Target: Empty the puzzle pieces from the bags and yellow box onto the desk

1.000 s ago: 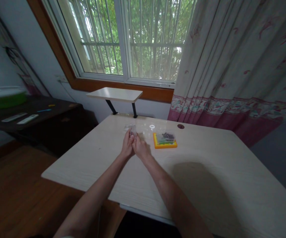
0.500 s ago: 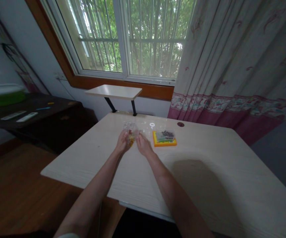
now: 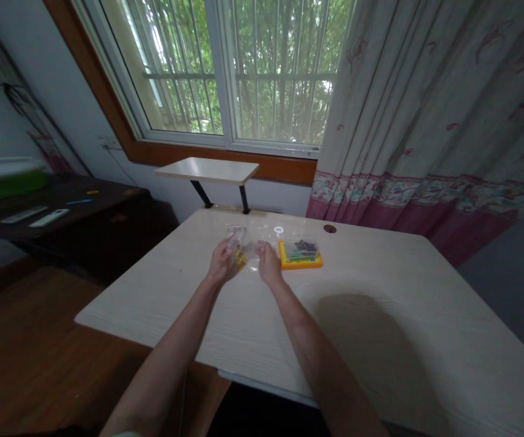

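While both forearms reach out over the pale counter point(image 3: 380, 340), the left hand point(image 3: 220, 265) and the right hand point(image 3: 268, 265) meet around a small clear plastic bag point(image 3: 244, 252) with yellow bits point(image 3: 240, 260) inside. The bag sits between the two hands, just above the counter top, near its far middle. The left hand pinches the bag's left side, thumb and fingers closed on the plastic; the right hand grips the right edge in the same way, so the plastic is stretched between them. Just to the right of the right hand lies a yellow tray point(image 3: 301, 262) with a clear lid and dark small parts inside, close by but not touching the hand. Beyond the hands a small raised shelf point(image 3: 207, 170) stands at the counter's far edge, under the window point(image 3: 225, 73).
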Available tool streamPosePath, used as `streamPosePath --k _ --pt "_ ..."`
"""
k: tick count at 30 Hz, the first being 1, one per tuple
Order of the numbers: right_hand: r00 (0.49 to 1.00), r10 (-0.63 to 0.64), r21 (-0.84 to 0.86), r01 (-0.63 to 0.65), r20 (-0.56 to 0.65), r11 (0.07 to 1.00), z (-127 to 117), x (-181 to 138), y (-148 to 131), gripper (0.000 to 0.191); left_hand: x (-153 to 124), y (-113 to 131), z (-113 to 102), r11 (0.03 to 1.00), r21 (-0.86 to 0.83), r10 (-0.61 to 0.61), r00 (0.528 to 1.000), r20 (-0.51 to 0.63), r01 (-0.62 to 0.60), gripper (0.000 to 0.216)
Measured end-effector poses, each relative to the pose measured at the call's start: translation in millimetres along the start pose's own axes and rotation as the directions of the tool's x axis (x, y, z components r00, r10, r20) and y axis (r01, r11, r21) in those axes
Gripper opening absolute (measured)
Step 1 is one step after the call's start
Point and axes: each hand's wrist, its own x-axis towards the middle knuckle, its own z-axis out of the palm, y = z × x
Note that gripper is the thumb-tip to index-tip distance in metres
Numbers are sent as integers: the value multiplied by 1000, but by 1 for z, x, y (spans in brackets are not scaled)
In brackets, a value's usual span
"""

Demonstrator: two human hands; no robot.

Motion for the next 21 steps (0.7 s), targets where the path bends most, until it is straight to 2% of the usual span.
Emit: streamPosePath --k 7,15,21 --pt "991 65 122 -50 -120 991 9 8 12 32 -6 30 3 988 66 136 985 107 -143 62" --pt "983 96 136 -75 -154 988 11 10 14 31 -9 36 4 989 107 90 990 108 -102 68" --pt "994 36 57 -30 -99 998 6 6 6 32 -6 30 5 997 -24 80 997 22 -79 60"
